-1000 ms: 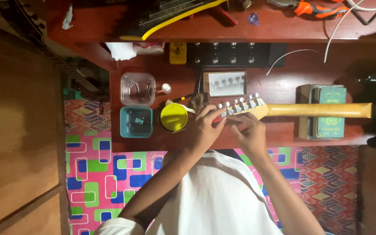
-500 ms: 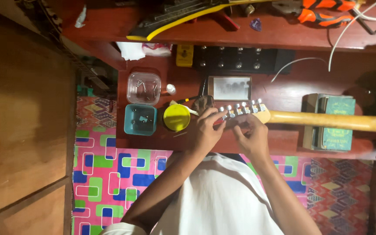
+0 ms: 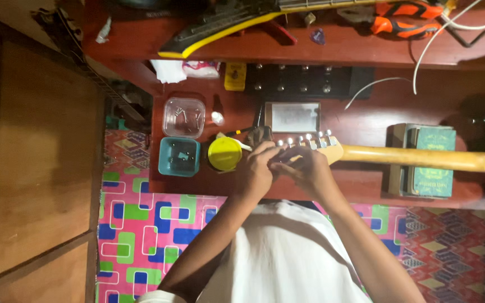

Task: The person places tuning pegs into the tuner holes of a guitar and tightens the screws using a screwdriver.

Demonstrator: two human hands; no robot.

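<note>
1. The left hand [image 3: 256,171] has its fingers clenched on the guitar headstock [image 3: 310,148], which lies at the middle of the red bench [image 3: 366,112].
2. The right hand [image 3: 310,171] grasps the headstock just beside it.
3. A yellow round lid [image 3: 224,154] sits just left.

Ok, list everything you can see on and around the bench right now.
guitar headstock: one, pale wood, bench centre, under both hands
guitar neck: one, yellowish, runs right over the green block
green block: one, under neck
yellow lid: one, left of headstock
teal tub: one, bench left
clear tub: one, behind teal tub, holds small parts
black pedal unit: one, bench rear
orange tool: one, top shelf
patterned mat: pink, floor
left hand: on headstock
right hand: on headstock
</note>
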